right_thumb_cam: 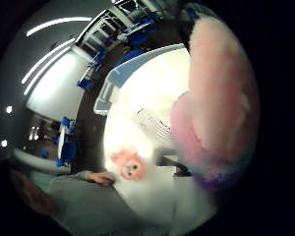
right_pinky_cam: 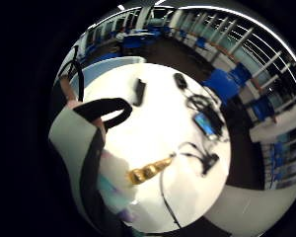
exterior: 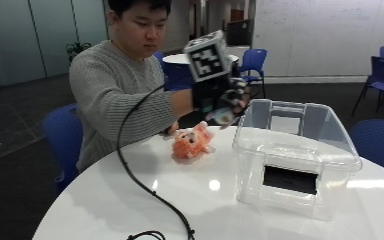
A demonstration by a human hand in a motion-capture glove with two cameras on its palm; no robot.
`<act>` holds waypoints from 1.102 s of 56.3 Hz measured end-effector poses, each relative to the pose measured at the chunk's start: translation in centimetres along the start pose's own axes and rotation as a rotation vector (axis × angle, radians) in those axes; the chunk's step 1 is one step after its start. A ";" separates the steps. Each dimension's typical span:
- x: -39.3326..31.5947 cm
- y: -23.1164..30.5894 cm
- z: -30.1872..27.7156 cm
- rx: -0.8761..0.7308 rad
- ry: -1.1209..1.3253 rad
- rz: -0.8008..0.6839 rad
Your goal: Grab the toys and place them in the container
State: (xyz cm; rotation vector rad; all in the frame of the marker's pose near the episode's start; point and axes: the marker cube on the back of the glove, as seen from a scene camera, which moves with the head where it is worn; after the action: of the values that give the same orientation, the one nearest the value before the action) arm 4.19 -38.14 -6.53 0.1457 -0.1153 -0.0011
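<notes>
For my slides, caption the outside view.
Black-gloved right hand holds a pastel plush toy beside the clear plastic container; orange plush toy waits.

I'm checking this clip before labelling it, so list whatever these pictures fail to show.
- The pink toy in the gloved right hand: blurred in the thumb side palm view, mostly hidden by the hand in the outside view; its kind is unclear.
- The clear container: its floor is lost behind glare and a dark label.
- The orange plush toy: its far side is hidden.
</notes>
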 end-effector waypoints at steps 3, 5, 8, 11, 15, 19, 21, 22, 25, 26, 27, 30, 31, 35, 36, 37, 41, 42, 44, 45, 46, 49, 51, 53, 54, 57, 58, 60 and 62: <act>-3.2 -3.3 2.4 -0.009 0.028 -0.010; -5.7 -5.4 4.4 -0.015 0.077 -0.025; -8.8 -7.9 7.3 -0.028 0.163 -0.051; -10.6 -9.4 9.1 -0.050 0.205 -0.102; -12.0 -10.8 10.8 -0.078 0.216 -0.148; -12.4 -11.5 11.8 -0.095 0.208 -0.166; -12.4 -11.7 12.3 -0.104 0.214 -0.167; -12.4 -11.7 12.5 -0.110 0.218 -0.164; -12.1 -11.8 13.2 -0.131 0.231 -0.150; -11.9 -11.8 13.4 -0.141 0.237 -0.144; -11.7 -11.7 13.6 -0.155 0.246 -0.136; -11.2 -11.5 14.5 -0.238 0.271 -0.088; -10.9 -11.4 14.8 -0.280 0.274 -0.077; -10.1 -10.7 15.3 -0.410 0.265 -0.075; -10.0 -10.6 15.3 -0.423 0.263 -0.074; -9.9 -10.5 15.3 -0.429 0.260 -0.074; -9.8 -10.4 15.3 -0.424 0.240 -0.060; -9.9 -10.4 15.3 -0.421 0.236 -0.054; -10.0 -10.3 15.4 -0.419 0.234 -0.055; -10.1 -10.3 15.4 -0.419 0.234 -0.061; -10.1 -10.2 15.3 -0.420 0.235 -0.070; -10.0 -9.9 15.1 -0.424 0.238 -0.096; -10.1 -9.7 14.9 -0.424 0.236 -0.106; -10.3 -9.4 14.8 -0.422 0.231 -0.113; -10.4 -9.3 14.7 -0.421 0.227 -0.116; -10.9 -8.6 14.3 -0.414 0.212 -0.122; -11.1 -8.3 14.2 -0.411 0.204 -0.123; -11.7 -7.3 13.8 -0.405 0.184 -0.128; -12.3 -6.1 13.2 -0.396 0.155 -0.135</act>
State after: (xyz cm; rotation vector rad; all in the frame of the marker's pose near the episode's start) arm -9.47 -45.99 4.11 -0.2425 0.0508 -0.1467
